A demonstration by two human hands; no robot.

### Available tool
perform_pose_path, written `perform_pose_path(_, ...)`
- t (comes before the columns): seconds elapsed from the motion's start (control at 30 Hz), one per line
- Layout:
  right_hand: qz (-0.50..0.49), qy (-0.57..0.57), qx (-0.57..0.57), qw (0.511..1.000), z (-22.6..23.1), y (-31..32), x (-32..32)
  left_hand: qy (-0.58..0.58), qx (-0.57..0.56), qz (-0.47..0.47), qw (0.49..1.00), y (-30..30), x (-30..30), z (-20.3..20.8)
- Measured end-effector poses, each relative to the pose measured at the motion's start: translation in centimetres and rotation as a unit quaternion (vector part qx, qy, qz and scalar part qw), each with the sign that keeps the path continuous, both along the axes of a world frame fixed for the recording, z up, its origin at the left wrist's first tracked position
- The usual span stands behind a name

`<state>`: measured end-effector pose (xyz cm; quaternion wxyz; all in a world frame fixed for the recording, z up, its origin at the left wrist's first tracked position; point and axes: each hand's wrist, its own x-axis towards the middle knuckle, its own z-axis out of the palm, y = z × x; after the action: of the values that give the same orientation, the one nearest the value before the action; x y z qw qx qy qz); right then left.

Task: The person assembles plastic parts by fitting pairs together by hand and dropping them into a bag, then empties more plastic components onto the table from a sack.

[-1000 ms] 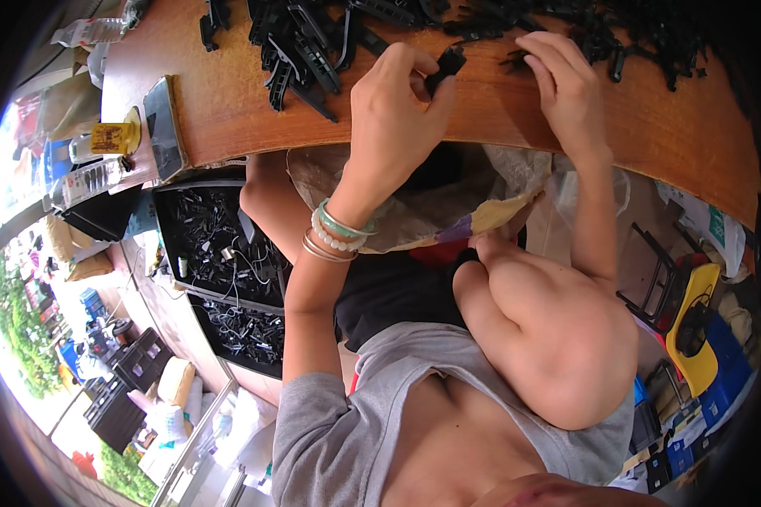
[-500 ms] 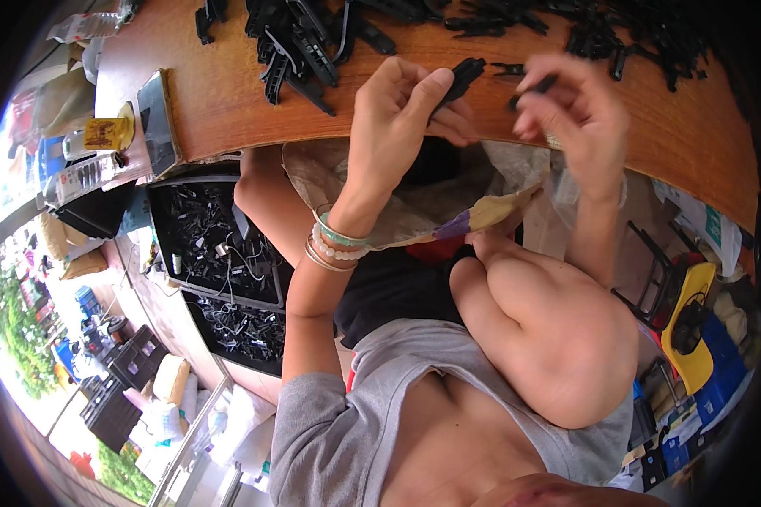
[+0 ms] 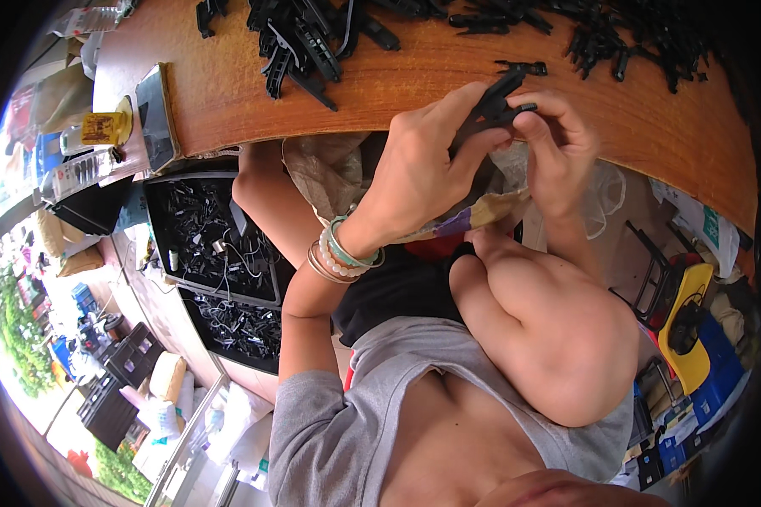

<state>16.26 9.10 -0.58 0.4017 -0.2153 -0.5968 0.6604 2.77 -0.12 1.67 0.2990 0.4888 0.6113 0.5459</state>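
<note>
Just past the near edge of the brown wooden table, my left hand is closed around a long black plastic piece, tilted up to the right. My right hand meets it from the right. Its thumb and forefinger pinch a small black ribbed part against the longer piece. The fingers partly cover where the two join. A small loose black part lies on the table just beyond my hands.
Black plastic parts form a left heap, a middle heap and a right heap. A pale sack hangs open below the table edge. A dark flat case lies left, above black trays of parts.
My left hand has moved right with the long black piece. My right hand has come in lower and left, bringing its small part against that piece; before, the hands were apart.
</note>
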Motion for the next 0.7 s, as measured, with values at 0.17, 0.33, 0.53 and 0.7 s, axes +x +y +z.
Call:
perform_pose_path(0.17,-0.033,-0.006,0.094,0.995,0.8,0.9,-0.7,0.089,0.032,-0.006,0.996,-0.5,-0.7,0.3)
perform_pose_path(0.33,0.046,-0.054,0.159,0.985,0.2,1.2,0.1,0.102,0.023,-0.015,0.994,-0.6,-0.7,0.4)
perform_pose_path(0.53,0.059,-0.068,0.172,0.981,0.3,1.5,0.3,0.088,-0.003,-0.013,0.996,-0.9,-0.8,0.0)
perform_pose_path(0.7,0.065,-0.091,0.229,0.967,0.9,1.8,0.3,0.101,0.01,-0.011,0.995,-0.9,-0.8,0.2)
